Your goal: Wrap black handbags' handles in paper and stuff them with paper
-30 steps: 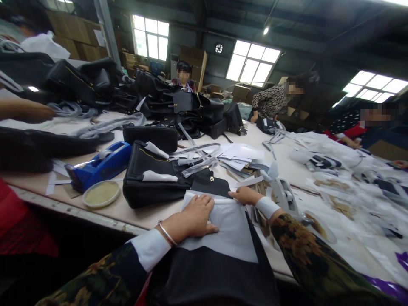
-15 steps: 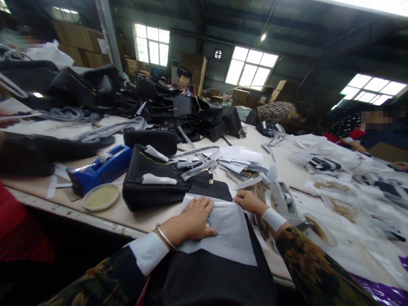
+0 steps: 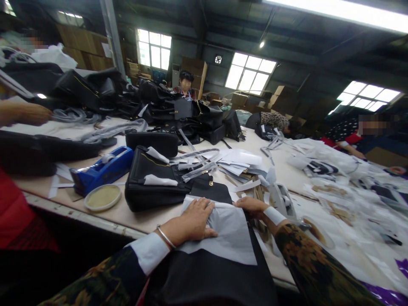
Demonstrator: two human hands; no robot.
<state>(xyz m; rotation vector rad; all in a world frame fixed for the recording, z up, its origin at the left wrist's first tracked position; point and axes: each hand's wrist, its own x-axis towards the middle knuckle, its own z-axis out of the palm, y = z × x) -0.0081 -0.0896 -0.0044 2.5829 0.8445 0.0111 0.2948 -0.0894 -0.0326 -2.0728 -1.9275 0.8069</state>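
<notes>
A black handbag point(image 3: 223, 272) lies in front of me over the table edge, with a white sheet of wrapping paper point(image 3: 231, 236) across its upper part. My left hand point(image 3: 191, 222) lies flat on the paper's left side, fingers spread. My right hand point(image 3: 251, 204) rests at the paper's upper right corner, its fingers bent onto the edge. A gold clasp shows on the bag's flap point(image 3: 210, 189) just beyond the paper.
Another black bag point(image 3: 153, 180), a blue tape dispenser point(image 3: 102, 170) and a round dish point(image 3: 102, 197) sit to the left. A white tape dispenser point(image 3: 282, 199) and loose papers point(image 3: 242, 161) lie to the right. Piled black bags point(image 3: 178, 110) fill the back. Other people work around the table point(image 3: 140, 219).
My right hand has slid slightly down and right along the paper's top edge. My left hand stays flat on the paper. The person in the patterned top at the back has bent down.
</notes>
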